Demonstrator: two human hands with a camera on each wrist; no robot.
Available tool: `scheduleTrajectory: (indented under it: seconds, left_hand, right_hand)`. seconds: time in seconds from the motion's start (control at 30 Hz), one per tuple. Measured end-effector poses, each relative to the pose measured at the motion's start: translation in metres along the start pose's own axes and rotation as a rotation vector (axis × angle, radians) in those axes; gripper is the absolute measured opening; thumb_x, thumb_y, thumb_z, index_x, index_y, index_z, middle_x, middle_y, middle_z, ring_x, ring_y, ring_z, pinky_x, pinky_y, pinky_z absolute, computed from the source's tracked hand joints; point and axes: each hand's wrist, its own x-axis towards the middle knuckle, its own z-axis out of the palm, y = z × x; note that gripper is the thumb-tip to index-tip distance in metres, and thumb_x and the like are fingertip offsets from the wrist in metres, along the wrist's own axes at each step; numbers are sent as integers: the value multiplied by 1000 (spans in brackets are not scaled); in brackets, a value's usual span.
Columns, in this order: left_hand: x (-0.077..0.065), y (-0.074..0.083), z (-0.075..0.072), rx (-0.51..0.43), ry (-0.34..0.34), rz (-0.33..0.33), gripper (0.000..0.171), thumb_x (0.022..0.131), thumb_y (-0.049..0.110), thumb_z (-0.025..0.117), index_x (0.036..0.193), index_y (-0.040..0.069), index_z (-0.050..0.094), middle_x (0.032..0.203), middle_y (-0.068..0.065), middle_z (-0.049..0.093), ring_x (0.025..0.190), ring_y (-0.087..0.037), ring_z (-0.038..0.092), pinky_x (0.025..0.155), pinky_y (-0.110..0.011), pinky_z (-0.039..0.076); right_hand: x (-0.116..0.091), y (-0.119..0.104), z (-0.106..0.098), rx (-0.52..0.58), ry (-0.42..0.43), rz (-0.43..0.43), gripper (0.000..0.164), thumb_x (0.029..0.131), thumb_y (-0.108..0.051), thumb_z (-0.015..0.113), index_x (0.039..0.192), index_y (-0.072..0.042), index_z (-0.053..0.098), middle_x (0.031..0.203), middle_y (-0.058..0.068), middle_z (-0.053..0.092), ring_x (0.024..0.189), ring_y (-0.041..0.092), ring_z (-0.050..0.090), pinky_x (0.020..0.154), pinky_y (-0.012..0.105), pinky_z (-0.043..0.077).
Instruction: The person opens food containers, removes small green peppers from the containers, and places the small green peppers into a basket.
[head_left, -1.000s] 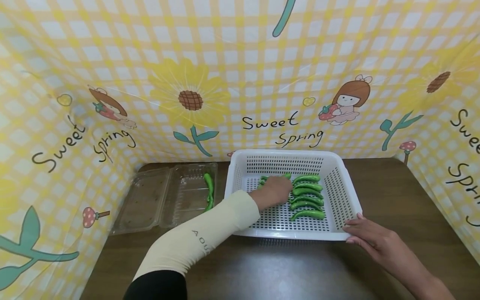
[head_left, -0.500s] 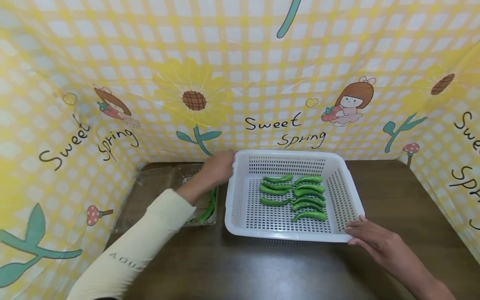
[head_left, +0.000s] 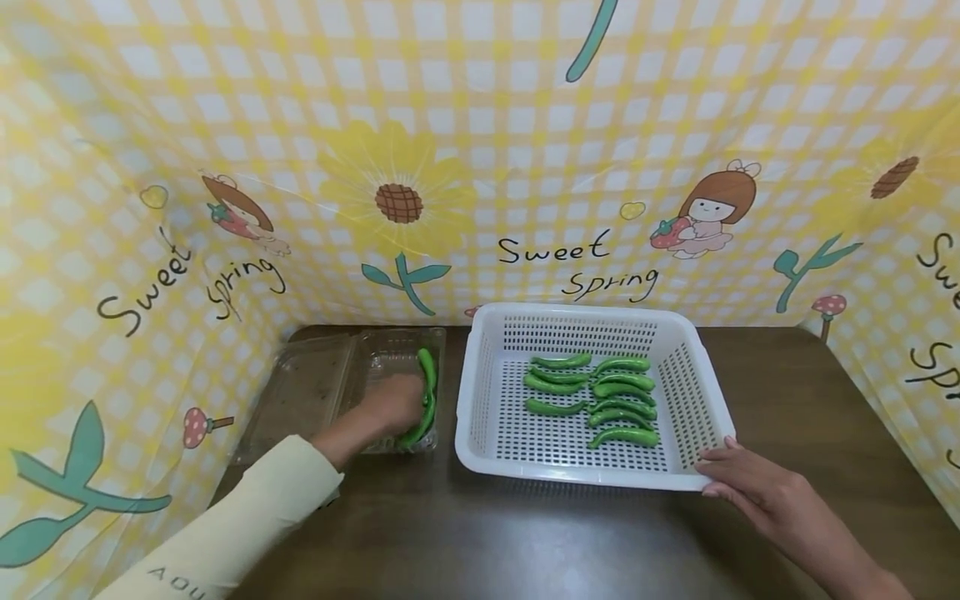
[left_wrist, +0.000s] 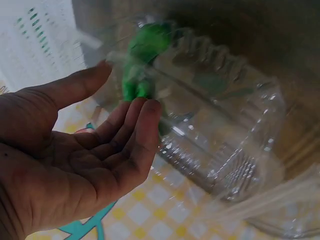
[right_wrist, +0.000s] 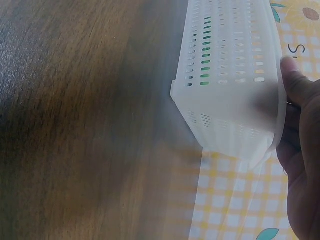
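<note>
My left hand (head_left: 401,400) reaches into a clear plastic box (head_left: 369,360) on the left. In the left wrist view its thumb and fingers (left_wrist: 148,122) stand apart, with nothing held between them. Just beyond the fingertips lie green chili peppers (left_wrist: 147,45), partly hidden and blurred. From above, these peppers (head_left: 427,367) line the box's right side. My right hand (head_left: 761,492) grips the near right corner of a white slotted basket (head_left: 585,478), thumb and fingers around its rim. Inside, curved green peppers (head_left: 624,436) lie in two columns, the right one longer.
The box's clear lid (head_left: 300,383) lies folded open to the left. A brown wooden table (head_left: 480,542) carries everything. Yellow checked cloth (head_left: 525,167) with printed flowers rises behind and at both sides.
My left hand has left the basket, swung left over its rim and come down into the clear box. A pepper it hid now shows in the left column. The right hand stays on the corner.
</note>
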Motion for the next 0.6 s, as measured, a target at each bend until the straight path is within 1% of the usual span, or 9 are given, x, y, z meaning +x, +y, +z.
scheduleTrajectory:
  seconds: [0.07,0.13,0.23,0.3,0.37,0.43,0.5,0.6]
  left_hand:
    - [0,-3,5,1,8,-3,17,74,-5,56,67,10,53,59,-3,55,51,-16,50,45,-27,42]
    - [1,-5,10,-18,2,-20,16,74,-5,57,70,10,52,61,-3,54,53,-16,49,46,-26,40]
    - [4,-8,17,-28,-14,-33,19,72,-5,58,68,11,50,59,-1,49,52,-15,44,46,-26,37]
    - [6,-9,21,-41,-33,-38,22,73,-6,56,64,12,48,56,1,45,49,-14,39,44,-25,33]
    - [8,-9,25,-23,-32,-29,25,74,-6,56,61,13,47,53,2,41,46,-13,35,43,-24,30]
    - [9,-8,27,-15,-34,-33,27,77,-5,56,60,14,46,52,2,41,45,-13,34,42,-25,29]
    - [10,-8,28,-6,-26,-34,26,77,-5,57,60,13,47,53,1,42,46,-13,36,42,-25,30]
    - [11,-8,28,6,-15,-24,24,75,-4,59,60,12,49,54,0,45,47,-15,40,43,-26,33]
  right_hand:
    - [1,0,-1,-3,3,-3,42,70,-8,81,109,-20,72,107,-2,71,121,5,56,106,10,33]
    - [1,-1,-1,-5,-2,-1,44,68,-6,81,109,-20,72,106,-1,71,121,6,56,106,10,33]
    - [0,-3,-2,-5,-45,60,47,68,-3,81,110,-23,72,108,-2,71,123,3,53,105,8,31]
    - [0,-3,-2,-3,-76,98,48,68,-1,81,110,-23,72,109,-2,71,124,2,52,105,7,30]
    - [-1,-4,-3,-2,-101,132,47,69,-1,80,110,-23,72,110,-3,70,125,0,51,105,6,29]
    - [-1,-4,-3,-2,-101,128,47,69,0,80,109,-22,72,109,-2,70,124,1,51,106,7,29]
    - [-1,-4,-3,-2,-90,116,48,68,0,80,110,-22,72,109,-1,71,124,1,52,106,7,29]
    - [-1,-2,-1,1,-56,72,50,67,0,81,110,-22,72,108,-1,71,123,3,54,106,8,30]
